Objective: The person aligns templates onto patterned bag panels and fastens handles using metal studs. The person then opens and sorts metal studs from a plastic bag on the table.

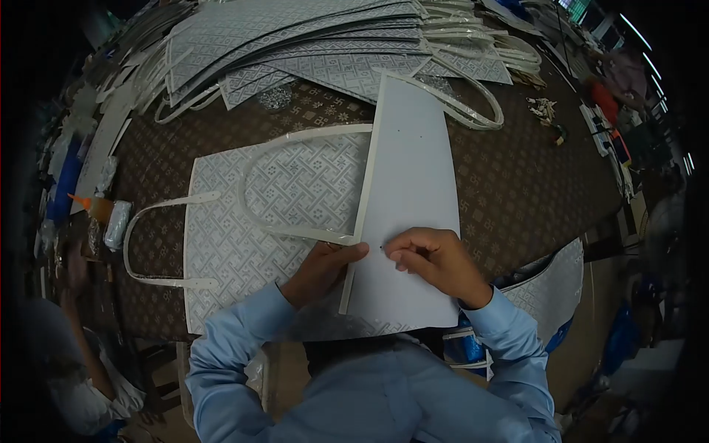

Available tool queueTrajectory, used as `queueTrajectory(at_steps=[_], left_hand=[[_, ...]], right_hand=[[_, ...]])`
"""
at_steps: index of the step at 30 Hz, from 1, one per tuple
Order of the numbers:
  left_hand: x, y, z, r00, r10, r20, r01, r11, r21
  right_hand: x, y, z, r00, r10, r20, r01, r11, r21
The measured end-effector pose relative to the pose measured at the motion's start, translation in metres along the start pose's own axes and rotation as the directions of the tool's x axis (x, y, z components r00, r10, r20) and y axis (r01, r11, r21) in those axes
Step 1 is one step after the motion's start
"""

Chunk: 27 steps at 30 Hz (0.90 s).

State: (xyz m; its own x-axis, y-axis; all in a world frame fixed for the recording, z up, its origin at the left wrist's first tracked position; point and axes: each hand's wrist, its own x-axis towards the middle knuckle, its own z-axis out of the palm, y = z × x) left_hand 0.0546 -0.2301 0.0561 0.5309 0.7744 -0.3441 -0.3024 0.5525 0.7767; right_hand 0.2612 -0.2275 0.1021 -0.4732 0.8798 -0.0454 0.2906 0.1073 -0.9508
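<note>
A white panel [413,184] with a pale edge strip and a few small dark dots lies over a grey-white patterned bag piece [221,244]. My left hand [325,269] grips the panel's left edge near the base of a looped handle [295,136], thumb on top and the other fingers hidden beneath. Over the panel, my right hand [432,258] has its thumb and forefinger pinched beside a small dark dot; whatever they hold is too small to make out. Another white handle [129,244] curves out from the left side of the patterned piece.
Stacked patterned panels [295,37] with handles lie at the back of the brown table [517,177]. An orange-tipped bottle [96,207] is at left, small metal pieces [543,111] at right. Another patterned bag [550,292] hangs by the front right edge. A person [81,362] is at lower left.
</note>
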Motion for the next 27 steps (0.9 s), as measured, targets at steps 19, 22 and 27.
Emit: queueTrajectory(at_steps=[19, 22, 27], left_hand=[[0.023, -0.027, -0.018, 0.988, 0.051, 0.146, -0.036, 0.994, -0.099], [0.02, -0.03, -0.023, 0.989, -0.046, 0.137, 0.042, 0.999, 0.027], [0.022, -0.023, -0.011, 0.99, 0.11, 0.093, -0.116, 0.991, 0.07]], right_hand=[[0.057, -0.01, -0.011, 0.806, 0.552, 0.213, -0.504, 0.83, -0.24], [0.067, -0.018, -0.009, 0.742, 0.645, 0.181, -0.573, 0.751, -0.329], [0.077, -0.026, -0.021, 0.77, 0.522, 0.368, -0.346, 0.825, -0.446]])
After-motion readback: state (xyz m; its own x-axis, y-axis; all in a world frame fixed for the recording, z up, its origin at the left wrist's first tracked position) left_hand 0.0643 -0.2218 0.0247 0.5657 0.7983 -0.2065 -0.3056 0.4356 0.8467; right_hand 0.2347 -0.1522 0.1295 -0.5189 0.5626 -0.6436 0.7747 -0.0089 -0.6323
